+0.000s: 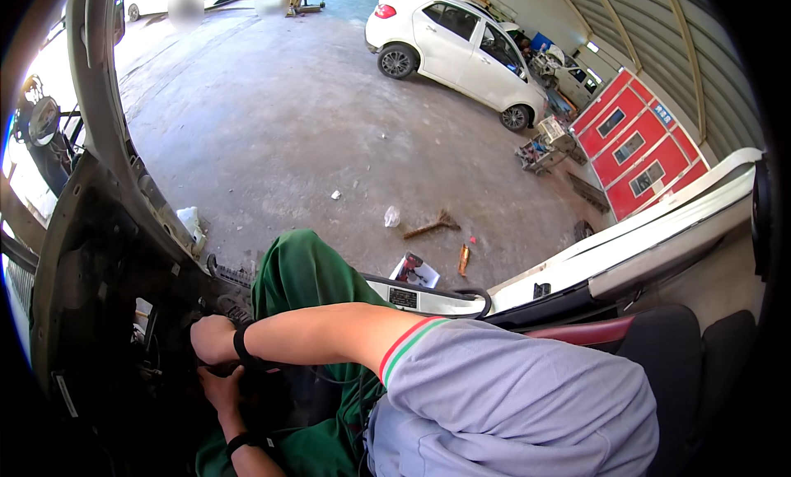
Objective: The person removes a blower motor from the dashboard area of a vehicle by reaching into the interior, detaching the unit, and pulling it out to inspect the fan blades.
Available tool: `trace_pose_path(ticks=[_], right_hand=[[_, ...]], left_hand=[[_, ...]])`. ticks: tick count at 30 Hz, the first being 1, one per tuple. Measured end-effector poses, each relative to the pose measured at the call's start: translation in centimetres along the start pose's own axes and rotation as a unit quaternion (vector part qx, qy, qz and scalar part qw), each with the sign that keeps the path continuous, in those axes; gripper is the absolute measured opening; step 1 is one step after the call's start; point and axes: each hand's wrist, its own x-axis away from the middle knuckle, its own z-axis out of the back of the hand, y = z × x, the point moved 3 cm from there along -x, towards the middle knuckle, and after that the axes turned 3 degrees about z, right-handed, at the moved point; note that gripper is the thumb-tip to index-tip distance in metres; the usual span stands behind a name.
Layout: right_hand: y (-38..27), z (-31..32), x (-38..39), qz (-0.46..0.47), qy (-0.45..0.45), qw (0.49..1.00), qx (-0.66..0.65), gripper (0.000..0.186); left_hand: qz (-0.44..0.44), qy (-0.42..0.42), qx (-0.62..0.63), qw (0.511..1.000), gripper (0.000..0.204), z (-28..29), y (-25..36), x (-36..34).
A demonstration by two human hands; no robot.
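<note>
My right arm, in a grey short sleeve with a striped cuff, stretches across to the dark stripped interior (91, 312) at the left. My right hand (212, 339) is closed, its fingers curled down and away, hiding whatever they hold. Just below it, my left hand (221, 388) curls its thumb and fingers about something dark that I cannot make out. Each wrist wears a black band. Dark parts and cables around both hands are lost in shadow. My legs in green trousers (301, 271) are spread beneath the arms, one knee at the door opening.
A white door sill (437, 301) and black pedals or brackets lie beside my knee. Outside, the concrete floor holds a hand brush (432, 224), an orange wrapper (464, 260), a printed box (414, 271) and crumpled plastic (392, 217). Beyond stand a white car (457, 44) and red panelled doors (634, 147).
</note>
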Motion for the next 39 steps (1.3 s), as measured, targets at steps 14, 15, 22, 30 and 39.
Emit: trace_pose_path(ticks=[14, 15, 22, 30, 39], right_hand=[[-0.9, 0.7, 2.7, 0.361, -0.131, 0.792, 0.474, 0.019], [-1.1, 1.1, 2.7, 0.313, -0.137, 0.859, 0.382, 0.02], [3.9, -3.8, -3.6, 0.092, -0.129, 0.968, 0.194, 0.024], [0.8, -0.9, 2.1, 0.382, -0.032, 0.793, 0.474, 0.013], [6.1, -2.8, -2.7, 0.013, -0.078, 0.997, 0.017, 0.024]], left_hand=[[0.026, -0.031, -0.02, 0.999, 0.089, -0.3, 1.1, -0.2], [0.03, -0.029, -0.018, 0.999, 0.089, 0.0, 1.0, -0.1], [0.014, -0.028, -0.036, 0.999, 0.093, 0.1, 5.2, -0.2], [0.027, -0.02, -0.039, 0.999, 0.103, -0.1, 1.1, 0.1], [0.014, -0.025, -0.039, 0.999, 0.099, -0.2, 3.4, -0.4]])
